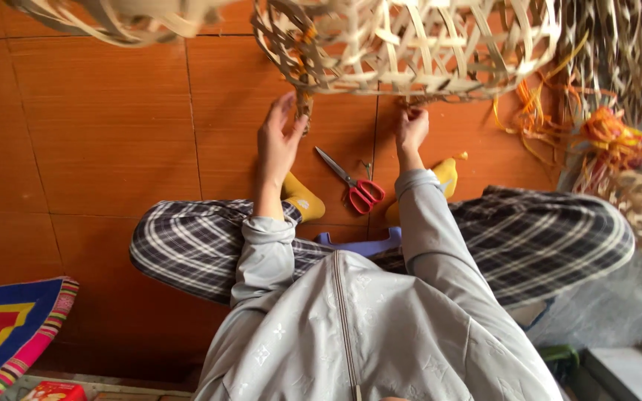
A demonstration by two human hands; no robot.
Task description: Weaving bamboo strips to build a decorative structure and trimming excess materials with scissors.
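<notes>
1. Person's sitting low on a little blue stool [362, 243], knees spread wide, so the basket [410, 44] sits right out in front of them on the far side where both arms can get at it.
2. Basket is an open-weave thing of pale strips, tipped so its lower rim faces the sitter, I'd guess so the edge is easy to work.
3. Left hand [278, 141] is up at the rim's left part, fingers closed round a strip with orange binding on it. Looks like it's steadying that spot.
4. Right hand [412, 128] is at the rim further right, fingertips pinched on the weave. Can't make out exactly which strip.
5. Red-handled scissors [351, 182] lie shut on the orange tile floor [105, 134] between the two yellow socks [302, 197], just near of both hands, so they're an easy grab.
6. Far right there's a heap of loose strips [618, 52] with orange cord [607, 134] tangled in, within arm's reach.
7. Near left corner: a bright mat [9, 327], well apart from the work.
</notes>
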